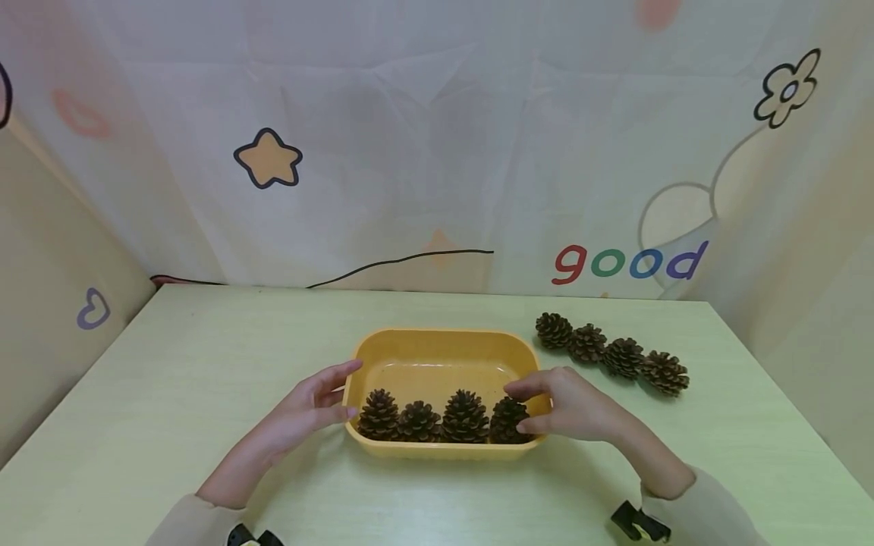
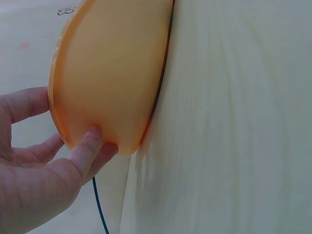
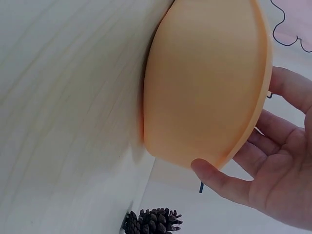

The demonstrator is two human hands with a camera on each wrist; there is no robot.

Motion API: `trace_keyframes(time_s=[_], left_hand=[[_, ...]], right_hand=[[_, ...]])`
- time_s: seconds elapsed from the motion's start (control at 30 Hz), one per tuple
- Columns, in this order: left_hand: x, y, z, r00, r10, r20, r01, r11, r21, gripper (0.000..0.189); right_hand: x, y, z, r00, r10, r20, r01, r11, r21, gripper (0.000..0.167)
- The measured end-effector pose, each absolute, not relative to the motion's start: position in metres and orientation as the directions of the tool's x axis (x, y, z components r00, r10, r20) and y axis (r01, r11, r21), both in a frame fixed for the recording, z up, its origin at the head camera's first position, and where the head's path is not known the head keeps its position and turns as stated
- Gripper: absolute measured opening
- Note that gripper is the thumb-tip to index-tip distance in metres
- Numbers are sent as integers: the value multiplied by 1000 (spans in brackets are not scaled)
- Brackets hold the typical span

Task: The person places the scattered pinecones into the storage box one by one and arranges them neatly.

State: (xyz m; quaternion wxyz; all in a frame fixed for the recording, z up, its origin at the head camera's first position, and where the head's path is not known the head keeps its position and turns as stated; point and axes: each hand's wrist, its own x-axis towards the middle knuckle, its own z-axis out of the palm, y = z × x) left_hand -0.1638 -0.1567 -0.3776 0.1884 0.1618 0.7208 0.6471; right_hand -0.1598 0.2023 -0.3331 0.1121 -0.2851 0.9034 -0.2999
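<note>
The yellow plastic basin [image 1: 437, 451] stands on the table. Inside it, several brown pine cones [image 1: 464, 417] stand in a row along the near wall. My left hand [image 1: 319, 398] holds the basin's left end; in the left wrist view, the thumb and one finger [image 2: 29, 105] meet the rim while others press the outer wall. With thumb and index finger, my right hand [image 1: 573, 406] reaches over the right rim and pinches the rightmost pine cone [image 1: 507, 417]. One finger [image 3: 207, 173] lies against the outer wall in the right wrist view; the rim hides other fingertips.
Several more pine cones [image 1: 623, 358] lie in a slanting row at the table's back right, also partly visible as dark cones [image 3: 153, 222] in the right wrist view. A printed cloth [image 1: 437, 174] hangs behind the pale table [image 1: 205, 364].
</note>
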Motion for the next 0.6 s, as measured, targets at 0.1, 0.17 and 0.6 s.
trace_keyframes(time_s=[0.1, 0.17, 0.6], left_hand=[[-164, -157, -378, -878, 475, -59, -7, 109, 994, 69], [-164, -157, -378, -878, 475, -56, -3, 110, 994, 69], [-164, -157, -379, -878, 475, -55, -4, 109, 994, 71]], right_hand=[[-160, 202, -333, -810, -585, -41, -441, 653, -616, 43], [-159, 201, -333, -809, -586, -38, -443, 651, -616, 43], [-154, 218, -327, -843, -532, 84, -460, 630, -625, 47]])
